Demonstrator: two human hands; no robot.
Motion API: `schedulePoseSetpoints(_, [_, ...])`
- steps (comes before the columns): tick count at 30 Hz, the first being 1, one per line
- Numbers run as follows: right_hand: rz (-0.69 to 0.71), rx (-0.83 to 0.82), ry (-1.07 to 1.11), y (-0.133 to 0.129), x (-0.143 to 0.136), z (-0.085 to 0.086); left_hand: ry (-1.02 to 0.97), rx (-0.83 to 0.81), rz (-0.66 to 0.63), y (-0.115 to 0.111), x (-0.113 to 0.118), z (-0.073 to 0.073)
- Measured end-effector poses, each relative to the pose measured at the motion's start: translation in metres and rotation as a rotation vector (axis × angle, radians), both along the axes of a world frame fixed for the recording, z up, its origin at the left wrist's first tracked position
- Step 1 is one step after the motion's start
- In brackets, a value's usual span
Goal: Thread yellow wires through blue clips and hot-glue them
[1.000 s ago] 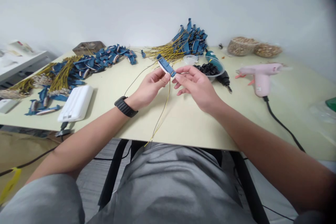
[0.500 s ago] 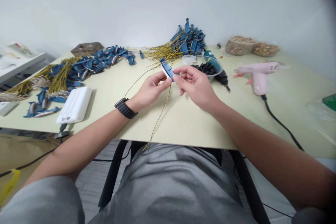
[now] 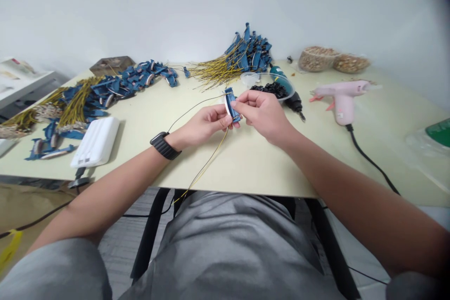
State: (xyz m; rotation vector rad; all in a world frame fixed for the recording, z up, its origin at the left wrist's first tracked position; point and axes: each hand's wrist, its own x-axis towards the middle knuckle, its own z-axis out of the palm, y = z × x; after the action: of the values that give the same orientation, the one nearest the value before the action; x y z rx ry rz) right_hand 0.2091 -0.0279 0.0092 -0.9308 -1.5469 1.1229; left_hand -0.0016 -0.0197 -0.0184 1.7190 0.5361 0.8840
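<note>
Above the middle of the table, both hands hold one small blue plastic part (image 3: pixel 232 103) with a white curved edge. The thumb and fingers of my left hand (image 3: pixel 207 124) pinch its lower end. My right hand (image 3: pixel 260 112) grips it from the right, thumb on its face. A thin dark wire (image 3: pixel 191 107) loops from its upper end towards my left wrist. From its lower end a yellow and black wire pair (image 3: pixel 210 159) hangs past the table's front edge.
Blue parts with yellow wires (image 3: pixel 246 54) are piled behind, more (image 3: pixel 130 79) at left. Nearby are a white power bank (image 3: pixel 96 141), a plastic bowl (image 3: pixel 287 85) by black pieces (image 3: pixel 272 90), a green tool (image 3: pixel 297 103), a pink glue gun (image 3: pixel 342 98) and bags of beige pieces (image 3: pixel 316 59).
The blue part has turned more upright and sits slightly lower and to the right. My right thumb has shifted onto its face. The hanging wires have swung left.
</note>
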Motion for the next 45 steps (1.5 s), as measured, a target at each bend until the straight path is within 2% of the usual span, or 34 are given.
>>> schedulePoseSetpoints(5, [-0.068,0.037,-0.077,-0.0031,-0.0014,0.0021,0.035,-0.068,0.003,-0.0026,0.0014,0.0001])
schedulePoseSetpoints(14, [-0.125,0.094,-0.130,-0.0034,-0.0024,-0.0012,-0.021,-0.183,-0.006,-0.0048,0.0018,-0.0024])
schedulePoseSetpoints(20, [-0.115,0.065,-0.140,-0.0043,-0.0021,0.0006,-0.024,-0.190,-0.012,-0.0046,0.0032,0.0002])
schedulePoseSetpoints(45, [-0.034,-0.029,0.026,-0.0033,-0.0027,-0.0022,-0.077,-0.212,0.014,0.0005,0.0071,-0.0070])
